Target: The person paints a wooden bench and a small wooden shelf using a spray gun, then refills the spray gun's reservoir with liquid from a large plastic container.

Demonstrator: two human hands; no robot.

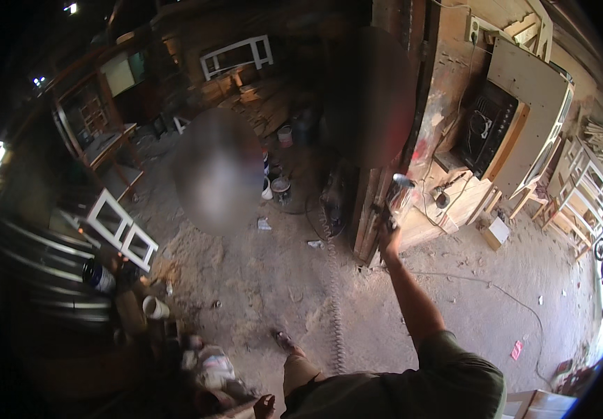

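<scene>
My right arm stretches forward to the wooden post. My right hand [389,237] is closed round the lower part of a shiny metal tool with a rounded blue-grey top [403,183], held upright beside the post [370,230]. Its exact kind is too small to make out. Low at the bottom edge hangs my left hand [264,406], its fingers curled in. Whether anything is inside them is hidden. A coiled air hose [336,307] runs along the floor between my two hands, up toward the dark area left of the post.
A white wooden frame [121,229] leans at the left, near a white bucket [155,307]. Paint cans [280,190] stand ahead. Right of the post are a wooden ledge [448,209], a black panel [489,129] and stacked white frames [581,188]. A thin cable [504,288] crosses the dusty floor.
</scene>
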